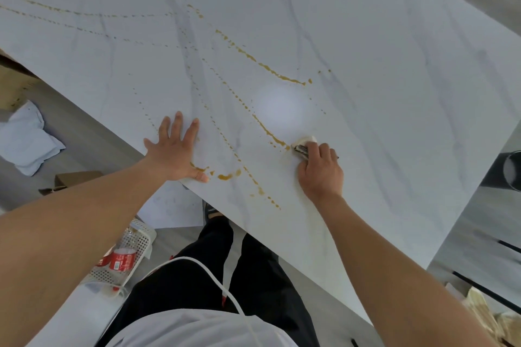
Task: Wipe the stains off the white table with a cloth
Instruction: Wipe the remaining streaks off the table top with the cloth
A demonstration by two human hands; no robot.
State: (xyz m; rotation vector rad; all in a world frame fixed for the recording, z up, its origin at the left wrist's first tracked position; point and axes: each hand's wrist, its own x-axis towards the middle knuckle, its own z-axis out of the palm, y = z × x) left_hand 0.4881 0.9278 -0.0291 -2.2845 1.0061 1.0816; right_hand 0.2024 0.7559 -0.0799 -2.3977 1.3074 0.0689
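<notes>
The white marble-patterned table (366, 45) is streaked with yellow-brown stains (270, 67) in dotted lines and thicker curves across its left and middle. My right hand (321, 172) presses a small folded cloth (306, 142), pale with a dark striped edge, flat on the table at the near end of one thick streak. Most of the cloth is hidden under my fingers. My left hand (176, 148) lies flat on the table near its front edge, fingers spread, holding nothing; a short stain (228, 175) runs beside its thumb.
Below the table's front edge stand my legs in black trousers (214, 267). A white perforated basket (127, 256) with a red-labelled bottle sits on the floor at left. A pale bag (26, 141) and a cardboard piece (76, 180) lie further left. A dark post (507, 169) stands at the right.
</notes>
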